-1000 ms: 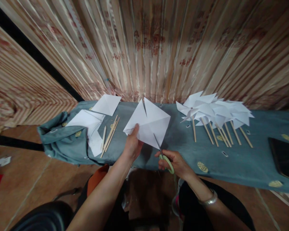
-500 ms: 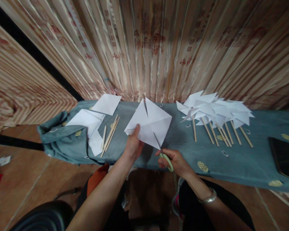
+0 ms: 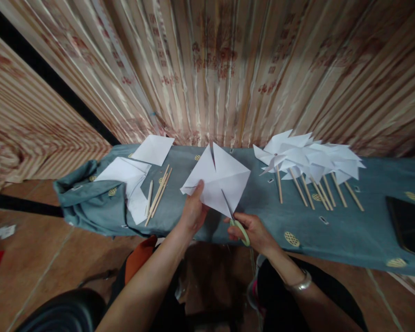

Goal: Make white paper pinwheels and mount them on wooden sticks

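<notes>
My left hand pinches a white square of paper by its lower left side, thumb on top. The sheet is turned like a diamond, with a slit running in from its top corner and another from its left corner. Green-handled scissors are gripped in my right hand, fingers wrapped through the handles. Their blade lies over the paper at its bottom corner, pointing toward the middle. Part of the scissors is hidden by the fingers and the sheet.
Paper pinwheels on wooden sticks lie to the right on the teal cloth. Loose sticks, a folded square and more white sheets lie left. A dark phone-like device rests far right, and a pleated curtain hangs behind.
The paper has shifted slightly to the right and turned a little, with my left hand moving along with it. The scissors stay at the bottom corner.
</notes>
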Demonstrator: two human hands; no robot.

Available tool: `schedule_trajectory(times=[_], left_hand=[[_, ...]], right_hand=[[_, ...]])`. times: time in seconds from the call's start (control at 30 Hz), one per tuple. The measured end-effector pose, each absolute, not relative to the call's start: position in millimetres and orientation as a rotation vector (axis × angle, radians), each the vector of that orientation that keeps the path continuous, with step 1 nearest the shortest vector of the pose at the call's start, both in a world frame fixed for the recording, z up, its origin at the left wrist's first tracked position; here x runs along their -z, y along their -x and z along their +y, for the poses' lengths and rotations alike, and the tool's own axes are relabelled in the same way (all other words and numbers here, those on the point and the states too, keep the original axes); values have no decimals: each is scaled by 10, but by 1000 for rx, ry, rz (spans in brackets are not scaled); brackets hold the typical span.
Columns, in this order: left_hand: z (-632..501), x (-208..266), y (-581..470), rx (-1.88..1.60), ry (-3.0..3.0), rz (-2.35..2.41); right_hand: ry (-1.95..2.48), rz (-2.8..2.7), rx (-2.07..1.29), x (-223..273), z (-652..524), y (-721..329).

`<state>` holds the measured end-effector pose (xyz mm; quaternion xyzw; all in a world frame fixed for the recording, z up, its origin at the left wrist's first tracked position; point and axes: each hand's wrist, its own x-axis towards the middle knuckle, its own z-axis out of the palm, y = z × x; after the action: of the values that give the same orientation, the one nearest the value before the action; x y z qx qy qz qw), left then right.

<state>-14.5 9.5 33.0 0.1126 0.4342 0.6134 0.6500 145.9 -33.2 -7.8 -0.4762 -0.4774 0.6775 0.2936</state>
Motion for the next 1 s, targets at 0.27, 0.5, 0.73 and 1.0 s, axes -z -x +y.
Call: schedule_trajectory(times=[0.27, 0.5, 0.73, 1.0], left_hand=[[74, -338, 133, -1391, -268, 984], [81, -340, 128, -1408, -239, 984], [89, -339, 125, -1395, -239, 1003], [83, -325, 103, -1396, -237, 1002]], right_hand=[[1236, -1286, -1767, 94, -336, -1469], [1223, -1305, -1757, 110, -343, -1476], [1182, -1338, -1797, 137, -357, -1508], [1182, -1362, -1769, 105, -346, -1506]])
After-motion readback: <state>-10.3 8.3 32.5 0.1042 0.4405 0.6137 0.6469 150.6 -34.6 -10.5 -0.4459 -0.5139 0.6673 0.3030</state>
